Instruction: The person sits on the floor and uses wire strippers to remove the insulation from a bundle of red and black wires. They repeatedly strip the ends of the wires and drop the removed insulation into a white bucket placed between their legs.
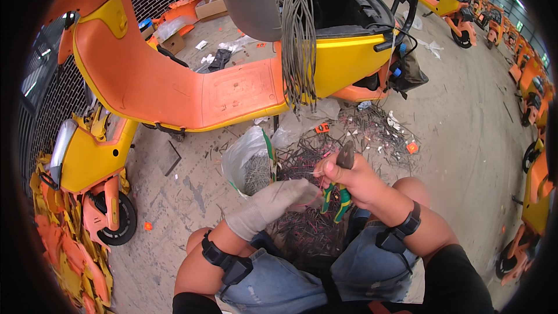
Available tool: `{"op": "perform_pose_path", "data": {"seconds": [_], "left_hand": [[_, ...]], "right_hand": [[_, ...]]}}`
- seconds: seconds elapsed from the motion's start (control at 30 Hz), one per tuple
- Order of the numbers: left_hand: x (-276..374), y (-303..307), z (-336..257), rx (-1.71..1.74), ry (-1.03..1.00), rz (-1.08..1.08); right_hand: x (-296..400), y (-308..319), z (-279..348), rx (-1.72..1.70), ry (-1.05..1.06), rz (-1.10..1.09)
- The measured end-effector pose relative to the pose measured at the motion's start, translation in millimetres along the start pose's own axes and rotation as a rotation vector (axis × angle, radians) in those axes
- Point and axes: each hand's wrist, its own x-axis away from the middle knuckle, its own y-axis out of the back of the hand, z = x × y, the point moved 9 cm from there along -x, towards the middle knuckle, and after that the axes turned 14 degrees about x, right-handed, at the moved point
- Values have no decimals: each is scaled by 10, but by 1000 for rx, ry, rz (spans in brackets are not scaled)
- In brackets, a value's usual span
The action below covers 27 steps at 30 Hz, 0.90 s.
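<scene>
My left hand [283, 200], in a pale grey knit glove, is closed around a thin reddish wire and almost meets my right hand. My bare right hand [355, 179] holds pliers [344, 157] with green and yellow handles, jaws pointing up and away from me; its thumb and forefinger pinch a thin pale strand. Below both hands lies a heap of black and red wire scraps [305, 231]. Just beyond my left hand stands an open plastic sack [242, 157] containing many thin grey pieces. A bundle of long grey cables [298, 39] hangs over the scooter body.
An orange and yellow scooter [174, 91] stands across the front, its rear compartment [335, 13] open. Another scooter [93, 161] and a pile of orange and yellow body panels [65, 244] are at left. Scooter rows line the right. Clear plastic film [305, 124] lies near the sack.
</scene>
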Motion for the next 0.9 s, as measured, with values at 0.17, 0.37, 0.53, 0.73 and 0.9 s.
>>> {"op": "perform_pose_path", "data": {"seconds": [0.17, 0.37, 0.53, 0.73, 0.9], "left_hand": [[30, 399, -147, 195, -99, -312], [-50, 184, 15, 413, -27, -113], [-79, -164, 114, 635, 84, 61], [-72, -204, 135, 707, 60, 34], [-98, -190, 138, 765, 54, 34]], "right_hand": [[17, 61, 53, -33, 4, -15], [-2, -8, -19, 61, -28, 20], [-1, -76, -38, 187, 5, 51], [14, -124, 28, 311, 98, 47], [-9, -49, 7, 211, 136, -78]]}}
